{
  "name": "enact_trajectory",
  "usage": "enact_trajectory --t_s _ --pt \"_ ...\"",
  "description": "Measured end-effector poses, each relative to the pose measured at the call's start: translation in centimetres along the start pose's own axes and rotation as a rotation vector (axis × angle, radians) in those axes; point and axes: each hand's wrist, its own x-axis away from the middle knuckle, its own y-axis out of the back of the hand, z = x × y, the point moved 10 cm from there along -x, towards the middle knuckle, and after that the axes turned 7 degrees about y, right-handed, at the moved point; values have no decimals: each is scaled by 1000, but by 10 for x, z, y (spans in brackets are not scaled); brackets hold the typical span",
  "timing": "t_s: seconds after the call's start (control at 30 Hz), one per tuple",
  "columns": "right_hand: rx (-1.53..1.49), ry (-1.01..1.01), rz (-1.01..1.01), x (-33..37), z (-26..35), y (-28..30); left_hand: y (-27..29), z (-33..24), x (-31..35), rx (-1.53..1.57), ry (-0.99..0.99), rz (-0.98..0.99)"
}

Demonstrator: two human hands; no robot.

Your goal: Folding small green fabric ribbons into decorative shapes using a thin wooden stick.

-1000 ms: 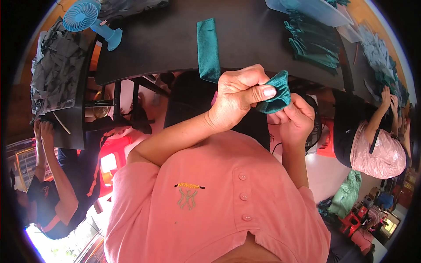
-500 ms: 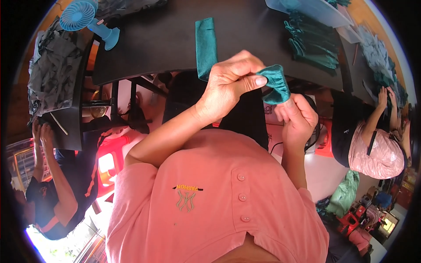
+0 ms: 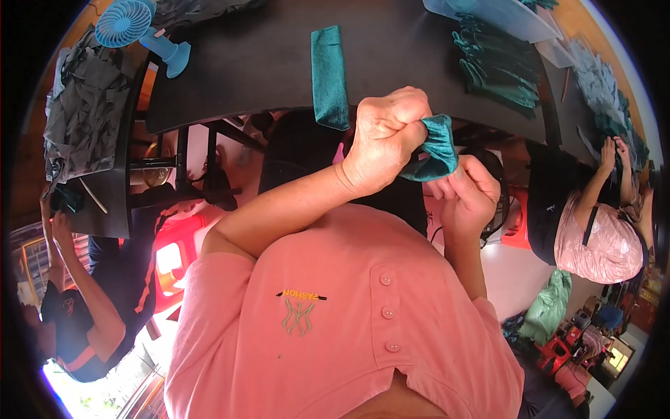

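Between my two hands, in front of the table's near edge, is a short loop of teal velvet fabric. My left hand is closed in a fist around its left end, the thumb tucked against the cloth. At the lower right end, my right hand pinches the fabric between thumb and fingers. A flat teal velvet strip lies on the dark table just beyond my left hand, its near end reaching the table's edge.
A stack of teal velvet pieces lies on the table's right side below a clear plastic bin. A blue fan stands at the left. Grey cloth is piled farther left. People work at both sides, one by a red stool.
Both hands have moved slightly toward me, the left one also to the right, closing more fully round the fabric. The person at left now has dark green cloth at the hands.
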Motion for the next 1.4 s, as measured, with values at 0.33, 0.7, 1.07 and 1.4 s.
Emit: enact_trajectory --t_s 0.33,0.7,1.07,1.4 --pt "-148 -182 -55 10 -20 -1 3 -6 2 -179 -114 -53" --pt "-61 -172 -62 6 -20 1 13 11 5 -142 195 -102" --pt "-161 -224 -68 12 -24 2 14 -4 2 -337 -6 -147" --pt "20 -146 -82 5 -3 25 -29 -71 -10 -617 -402 178"
